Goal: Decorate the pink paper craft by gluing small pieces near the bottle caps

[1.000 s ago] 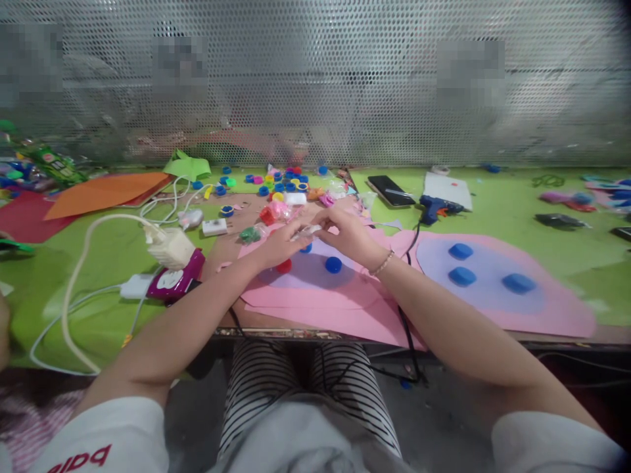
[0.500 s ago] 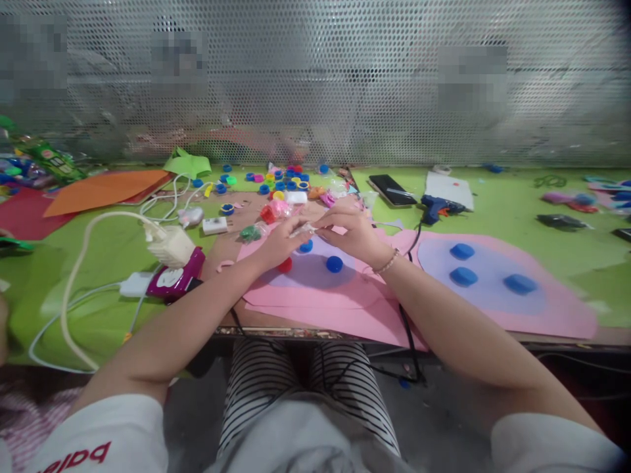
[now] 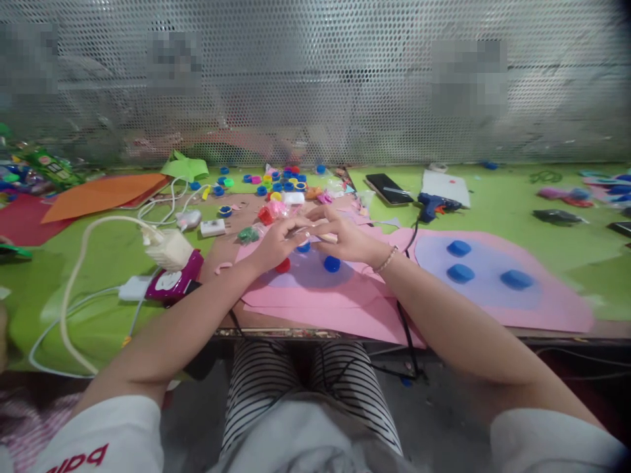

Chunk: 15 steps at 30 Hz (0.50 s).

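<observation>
Over the pink and lilac paper cutout [image 3: 315,279], my left hand [image 3: 280,243] and my right hand [image 3: 345,238] meet at the fingertips. Both are closed, pinching a small whitish piece [image 3: 302,231] that looks soft or crinkled; its kind is too small to tell. Blue bottle caps lie below the fingers: one [image 3: 332,264] in plain view, another [image 3: 303,247] partly covered by the hands. A red cap [image 3: 282,265] sits by my left wrist. Small packets of pink [image 3: 279,209] and green [image 3: 247,235] soft material lie just beyond my left hand.
To the right lies a second cutout [image 3: 566,305] with three blue caps. A glue gun [image 3: 432,206] and a phone [image 3: 388,189] rest behind it. Left are a purple power adapter [image 3: 175,286], cables and orange paper [image 3: 103,194]. A perforated metal screen [image 3: 315,85] stands behind the table.
My fingers have shifted around the whitish piece, and my right fingers are more curled and lower. The view has moved slightly. The caps and cutouts stay in place.
</observation>
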Each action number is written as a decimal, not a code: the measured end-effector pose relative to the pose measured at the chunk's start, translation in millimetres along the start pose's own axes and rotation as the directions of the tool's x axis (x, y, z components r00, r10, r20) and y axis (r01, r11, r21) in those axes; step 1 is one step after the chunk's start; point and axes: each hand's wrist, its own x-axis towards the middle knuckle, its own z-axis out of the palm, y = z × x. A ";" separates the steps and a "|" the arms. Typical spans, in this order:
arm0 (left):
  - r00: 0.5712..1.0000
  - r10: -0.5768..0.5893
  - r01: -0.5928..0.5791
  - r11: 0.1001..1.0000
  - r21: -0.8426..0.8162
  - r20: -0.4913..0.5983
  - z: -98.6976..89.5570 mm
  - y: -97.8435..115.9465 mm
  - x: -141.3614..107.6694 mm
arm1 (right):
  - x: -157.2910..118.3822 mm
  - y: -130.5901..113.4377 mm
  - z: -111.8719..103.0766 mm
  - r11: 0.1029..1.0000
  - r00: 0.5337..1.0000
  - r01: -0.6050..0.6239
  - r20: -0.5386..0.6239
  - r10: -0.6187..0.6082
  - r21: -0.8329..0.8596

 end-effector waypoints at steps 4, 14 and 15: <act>0.999 -0.019 0.020 0.999 0.039 -0.032 0.9 1.1 -1.5 | 0.5 -2.4 -1.8 1.000 0.999 -0.001 0.037 0.001 -0.008; 0.992 -0.001 0.014 0.995 0.099 -0.130 -4.5 -4.1 0.4 | 0.6 6.1 5.6 0.997 0.994 0.060 -0.091 -0.056 0.047; 0.989 -0.002 0.016 0.996 0.093 -0.148 -4.8 -3.1 0.6 | 0.8 7.2 6.9 0.995 0.989 0.064 -0.138 -0.054 0.073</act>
